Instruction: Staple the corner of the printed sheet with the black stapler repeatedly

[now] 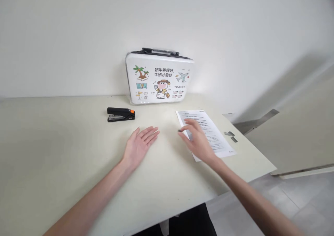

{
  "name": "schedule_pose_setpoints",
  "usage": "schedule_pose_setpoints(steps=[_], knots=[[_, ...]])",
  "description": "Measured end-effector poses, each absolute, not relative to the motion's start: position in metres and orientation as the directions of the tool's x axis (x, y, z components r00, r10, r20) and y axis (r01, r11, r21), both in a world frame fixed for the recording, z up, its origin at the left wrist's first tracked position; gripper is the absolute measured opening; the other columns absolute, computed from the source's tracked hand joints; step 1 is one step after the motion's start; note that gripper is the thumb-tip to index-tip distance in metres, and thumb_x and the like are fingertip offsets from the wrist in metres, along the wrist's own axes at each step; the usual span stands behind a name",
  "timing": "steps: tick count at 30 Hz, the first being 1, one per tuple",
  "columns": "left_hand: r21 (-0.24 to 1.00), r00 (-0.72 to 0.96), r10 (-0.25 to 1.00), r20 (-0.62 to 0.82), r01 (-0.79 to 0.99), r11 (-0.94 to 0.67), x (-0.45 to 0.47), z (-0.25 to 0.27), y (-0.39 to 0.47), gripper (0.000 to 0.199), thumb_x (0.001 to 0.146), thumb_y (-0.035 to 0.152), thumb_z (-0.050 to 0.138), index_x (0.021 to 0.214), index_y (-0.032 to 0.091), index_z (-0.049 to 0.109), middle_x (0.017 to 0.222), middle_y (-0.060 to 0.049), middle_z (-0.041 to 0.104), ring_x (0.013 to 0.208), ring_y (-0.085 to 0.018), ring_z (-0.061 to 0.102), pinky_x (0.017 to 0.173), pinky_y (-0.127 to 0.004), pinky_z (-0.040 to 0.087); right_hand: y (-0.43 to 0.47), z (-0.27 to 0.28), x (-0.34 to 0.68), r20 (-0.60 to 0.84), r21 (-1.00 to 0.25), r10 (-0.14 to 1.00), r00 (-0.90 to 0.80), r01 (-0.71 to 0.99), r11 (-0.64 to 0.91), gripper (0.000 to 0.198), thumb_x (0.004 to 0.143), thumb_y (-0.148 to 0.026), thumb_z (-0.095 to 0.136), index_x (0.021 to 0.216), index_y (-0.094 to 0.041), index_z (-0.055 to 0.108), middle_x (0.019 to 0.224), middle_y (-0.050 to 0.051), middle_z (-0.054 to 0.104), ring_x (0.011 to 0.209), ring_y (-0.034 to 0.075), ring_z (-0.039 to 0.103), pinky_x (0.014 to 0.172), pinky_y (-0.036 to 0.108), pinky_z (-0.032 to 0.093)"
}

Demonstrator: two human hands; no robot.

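My left hand rests palm up on the table, its fingers stretched out and nothing in it. Between the thumb and index finger of my right hand is a small dark strip of staples, held above the left part of a printed sheet of paper. A black stapler with an orange patch lies beyond my left hand, a short way off its fingertips. Several grey strips of staples lie to the right of the sheet.
A white case with cartoon prints and a black handle stands upright against the wall. The pale table ends at a slanting right edge, with a grey tiled floor and a pale panel past it.
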State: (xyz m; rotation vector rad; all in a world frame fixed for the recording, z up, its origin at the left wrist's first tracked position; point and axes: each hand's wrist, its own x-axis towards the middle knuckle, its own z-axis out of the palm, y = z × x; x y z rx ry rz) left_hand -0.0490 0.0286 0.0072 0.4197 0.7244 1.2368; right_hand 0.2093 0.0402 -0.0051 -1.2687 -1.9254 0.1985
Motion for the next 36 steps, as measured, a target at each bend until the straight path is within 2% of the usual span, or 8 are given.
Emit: schedule_pose_setpoints(steps=[6, 12, 16, 19, 23, 26, 32, 36], knots=[[0.685, 0.128, 0.948, -0.291, -0.664, 0.3, -0.048, 0.012, 0.03, 0.039, 0.107, 0.035, 0.047, 0.111, 0.007, 0.073, 0.142, -0.023, 0.067, 0.133, -0.034, 0.065, 0.122, -0.045, 0.046, 0.048, -0.029, 0.376, 0.389, -0.379, 0.919, 0.063, 0.92, 0.098, 0.036, 0.099, -0.053, 0.055, 0.102, -0.022, 0.072, 0.144, 0.018, 0.056, 0.13, 0.035, 0.059, 0.102, 0.05, 0.052], [0.728, 0.111, 0.95, -0.293, -0.618, 0.297, -0.048, 0.013, 0.032, 0.037, 0.106, 0.035, 0.05, 0.106, 0.008, 0.076, 0.134, -0.022, 0.072, 0.131, -0.033, 0.067, 0.121, -0.044, 0.047, 0.077, -0.036, 0.439, 0.334, -0.342, 0.926, 0.176, 0.938, -0.055, 0.028, 0.094, -0.043, 0.058, 0.1, -0.02, 0.072, 0.139, 0.018, 0.06, 0.128, 0.033, 0.06, 0.104, 0.046, 0.049], [0.733, 0.114, 0.948, -0.298, -0.608, 0.304, -0.05, 0.013, 0.033, 0.037, 0.105, 0.035, 0.052, 0.103, 0.008, 0.077, 0.127, -0.021, 0.074, 0.126, -0.033, 0.069, 0.116, -0.043, 0.051, 0.092, -0.024, 0.433, 0.321, -0.343, 0.935, 0.153, 0.939, -0.036, 0.024, 0.093, -0.039, 0.06, 0.094, -0.019, 0.072, 0.127, 0.018, 0.068, 0.123, 0.035, 0.062, 0.107, 0.049, 0.048], [0.736, 0.11, 0.947, -0.3, -0.604, 0.304, -0.05, 0.013, 0.033, 0.036, 0.105, 0.035, 0.053, 0.101, 0.009, 0.078, 0.119, -0.019, 0.076, 0.121, -0.032, 0.071, 0.112, -0.042, 0.054, 0.08, -0.015, 0.407, 0.359, -0.346, 0.929, 0.096, 0.938, 0.037, 0.024, 0.099, -0.037, 0.054, 0.106, -0.021, 0.07, 0.127, 0.015, 0.071, 0.124, 0.033, 0.063, 0.107, 0.049, 0.049], [0.761, 0.101, 0.952, -0.29, -0.579, 0.293, -0.049, 0.01, 0.034, 0.027, 0.101, 0.03, 0.06, 0.096, 0.012, 0.079, 0.106, -0.014, 0.076, 0.108, -0.027, 0.072, 0.102, -0.038, 0.058, 0.033, -0.009, 0.347, 0.425, -0.404, 0.878, -0.221, 0.821, 0.403, 0.021, 0.105, -0.034, 0.052, 0.115, -0.025, 0.068, 0.123, 0.011, 0.074, 0.118, 0.028, 0.068, 0.104, 0.046, 0.055], [0.797, 0.119, 0.96, -0.251, -0.537, 0.275, -0.05, 0.005, 0.035, 0.019, 0.095, 0.031, 0.069, 0.095, 0.014, 0.079, 0.102, -0.011, 0.074, 0.099, -0.023, 0.07, 0.096, -0.035, 0.058, -0.006, -0.01, 0.299, 0.413, -0.463, 0.836, -0.36, 0.708, 0.533, 0.019, 0.107, -0.029, 0.051, 0.118, -0.027, 0.067, 0.126, 0.009, 0.073, 0.122, 0.026, 0.068, 0.103, 0.046, 0.059], [0.907, 0.163, 0.977, -0.134, -0.377, 0.188, -0.047, 0.0, 0.03, 0.025, 0.089, 0.04, 0.079, 0.098, 0.017, 0.078, 0.098, -0.009, 0.071, 0.097, -0.022, 0.065, 0.09, -0.035, 0.054, -0.045, -0.019, 0.258, 0.395, -0.538, 0.824, -0.406, 0.624, 0.566, 0.025, 0.107, -0.024, 0.052, 0.129, -0.028, 0.063, 0.139, 0.009, 0.067, 0.131, 0.026, 0.064, 0.106, 0.047, 0.059], [0.94, 0.184, 0.98, -0.08, -0.312, 0.136, -0.043, 0.002, 0.028, 0.027, 0.09, 0.043, 0.079, 0.096, 0.017, 0.077, 0.097, -0.008, 0.069, 0.093, -0.022, 0.062, 0.087, -0.035, 0.05, -0.044, -0.027, 0.261, 0.405, -0.544, 0.875, -0.266, 0.699, 0.464, 0.027, 0.107, -0.028, 0.052, 0.132, -0.029, 0.063, 0.145, 0.01, 0.065, 0.138, 0.028, 0.06, 0.112, 0.051, 0.056]])
